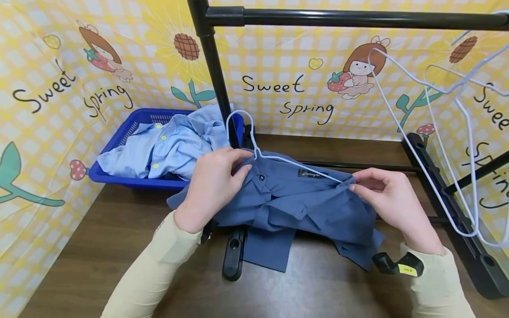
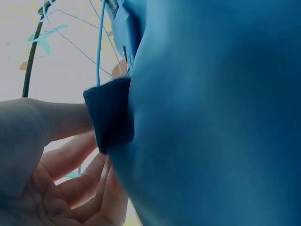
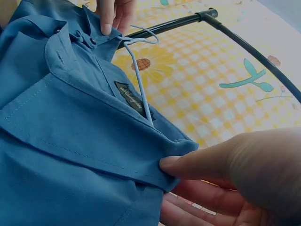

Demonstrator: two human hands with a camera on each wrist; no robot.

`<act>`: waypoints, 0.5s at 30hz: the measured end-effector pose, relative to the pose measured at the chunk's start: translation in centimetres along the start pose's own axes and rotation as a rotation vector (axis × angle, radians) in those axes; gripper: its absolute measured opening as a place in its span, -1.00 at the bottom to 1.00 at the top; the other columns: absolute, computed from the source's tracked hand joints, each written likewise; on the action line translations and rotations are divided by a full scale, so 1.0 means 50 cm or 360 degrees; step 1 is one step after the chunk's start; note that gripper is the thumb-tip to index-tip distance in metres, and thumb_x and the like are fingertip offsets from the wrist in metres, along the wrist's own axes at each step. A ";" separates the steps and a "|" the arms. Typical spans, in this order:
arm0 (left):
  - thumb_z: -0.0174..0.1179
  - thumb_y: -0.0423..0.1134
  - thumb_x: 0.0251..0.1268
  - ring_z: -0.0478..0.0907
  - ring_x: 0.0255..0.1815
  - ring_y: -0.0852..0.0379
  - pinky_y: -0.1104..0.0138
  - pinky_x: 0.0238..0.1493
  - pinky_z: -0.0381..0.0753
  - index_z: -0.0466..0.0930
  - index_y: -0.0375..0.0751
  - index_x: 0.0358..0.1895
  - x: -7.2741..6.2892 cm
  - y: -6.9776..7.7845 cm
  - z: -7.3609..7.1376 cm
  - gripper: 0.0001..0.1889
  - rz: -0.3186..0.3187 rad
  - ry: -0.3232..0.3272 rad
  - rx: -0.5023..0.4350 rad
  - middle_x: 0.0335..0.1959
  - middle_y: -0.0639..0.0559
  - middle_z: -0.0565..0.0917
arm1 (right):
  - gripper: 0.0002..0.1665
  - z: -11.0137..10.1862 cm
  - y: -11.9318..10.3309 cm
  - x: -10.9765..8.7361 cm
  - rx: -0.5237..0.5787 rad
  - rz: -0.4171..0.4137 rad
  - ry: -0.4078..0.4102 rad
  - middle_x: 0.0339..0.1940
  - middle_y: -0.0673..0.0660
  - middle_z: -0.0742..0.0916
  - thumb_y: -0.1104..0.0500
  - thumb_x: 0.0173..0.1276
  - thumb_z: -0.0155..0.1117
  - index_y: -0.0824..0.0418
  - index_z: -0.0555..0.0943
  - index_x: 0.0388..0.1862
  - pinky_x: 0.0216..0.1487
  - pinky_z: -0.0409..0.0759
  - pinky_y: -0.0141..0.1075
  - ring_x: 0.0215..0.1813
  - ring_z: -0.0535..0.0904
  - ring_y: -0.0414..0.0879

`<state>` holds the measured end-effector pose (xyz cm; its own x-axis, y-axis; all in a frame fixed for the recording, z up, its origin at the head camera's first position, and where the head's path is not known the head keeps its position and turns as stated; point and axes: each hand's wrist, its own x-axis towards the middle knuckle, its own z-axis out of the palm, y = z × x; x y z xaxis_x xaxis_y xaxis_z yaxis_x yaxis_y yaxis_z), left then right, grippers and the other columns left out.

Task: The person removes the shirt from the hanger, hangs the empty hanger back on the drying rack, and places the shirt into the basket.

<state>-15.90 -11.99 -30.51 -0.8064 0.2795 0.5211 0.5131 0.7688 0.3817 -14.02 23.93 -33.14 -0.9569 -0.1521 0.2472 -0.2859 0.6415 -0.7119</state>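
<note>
A dark blue shirt (image 1: 278,207) hangs between both hands above the table, its collar area towards the rack and a black label (image 1: 312,173) showing inside. A pale blue wire hanger (image 1: 294,162) runs into the shirt, its hook standing up above the fabric. My left hand (image 1: 212,187) pinches the shirt beside the hanger's neck; in the left wrist view its thumb and fingers hold a folded corner of cloth. At the other side my right hand (image 1: 387,194) pinches the shirt's edge between thumb and fingers, near where the hanger's arm goes under the cloth.
Behind on the left a blue basket (image 1: 119,177) holds a light blue shirt (image 1: 175,143). A black rack (image 1: 350,18) stands over the wooden table (image 1: 99,256), with its feet on the tabletop. Pale wire hangers (image 1: 471,145) hang at the right.
</note>
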 end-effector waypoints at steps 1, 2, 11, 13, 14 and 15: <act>0.41 -0.32 0.29 0.51 -0.48 0.09 0.20 -0.47 0.46 0.79 -0.21 -0.02 0.000 0.000 0.000 -0.78 0.0001 0.0029 -0.0005 -0.41 -0.01 0.65 | -0.81 -0.002 -0.001 -0.001 0.0004 0.0005 0.0003 -0.18 0.18 0.79 0.28 0.32 0.48 0.27 0.76 -0.09 -0.23 0.61 -0.54 -0.24 0.71 -0.33; 0.40 -0.32 0.30 0.53 -0.45 0.08 0.20 -0.45 0.47 0.78 -0.22 -0.03 -0.001 0.002 -0.002 -0.79 0.0009 0.0066 -0.0010 -0.37 -0.02 0.67 | -0.80 -0.004 -0.003 -0.002 0.0011 0.0015 0.0004 -0.18 0.18 0.79 0.27 0.33 0.48 0.27 0.76 -0.09 -0.24 0.61 -0.54 -0.24 0.71 -0.33; 0.40 -0.35 0.30 0.59 -0.35 0.03 0.20 -0.38 0.51 0.79 -0.23 -0.07 -0.002 0.024 -0.021 -0.82 0.0186 0.0345 -0.0076 -0.31 -0.04 0.71 | -0.79 -0.010 -0.010 0.004 0.0023 0.0126 0.0010 -0.18 0.24 0.79 0.23 0.40 0.42 0.32 0.71 -0.07 -0.27 0.63 -0.51 -0.28 0.75 -0.23; 0.39 -0.35 0.30 0.58 -0.35 0.02 0.21 -0.38 0.51 0.79 -0.23 -0.06 -0.004 0.030 -0.022 -0.82 0.0227 0.0355 -0.0080 -0.31 -0.05 0.71 | -0.79 -0.005 -0.005 0.008 0.0041 0.0137 0.0001 -0.17 0.26 0.78 0.24 0.43 0.39 0.35 0.68 -0.05 -0.26 0.64 -0.50 -0.28 0.76 -0.20; 0.39 -0.35 0.30 0.58 -0.34 0.02 0.20 -0.37 0.52 0.79 -0.23 -0.05 -0.005 0.033 -0.021 -0.82 0.0246 0.0359 -0.0078 -0.30 -0.05 0.71 | -0.79 -0.002 -0.002 0.010 0.0061 0.0143 0.0005 -0.17 0.27 0.78 0.25 0.43 0.38 0.36 0.67 -0.05 -0.26 0.65 -0.48 -0.29 0.76 -0.19; 0.38 -0.36 0.31 0.58 -0.34 0.02 0.20 -0.36 0.53 0.79 -0.23 -0.05 -0.006 0.035 -0.020 -0.81 0.0262 0.0359 -0.0078 -0.30 -0.05 0.72 | -0.79 0.000 0.001 0.013 0.0093 0.0150 0.0011 -0.17 0.28 0.77 0.27 0.44 0.36 0.38 0.65 -0.04 -0.27 0.66 -0.46 -0.30 0.76 -0.19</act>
<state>-14.46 -11.32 -29.25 -0.6282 0.2592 0.7336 0.6499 0.6932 0.3116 -14.66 23.86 -33.04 -0.9795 -0.0879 0.1813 -0.1970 0.6076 -0.7694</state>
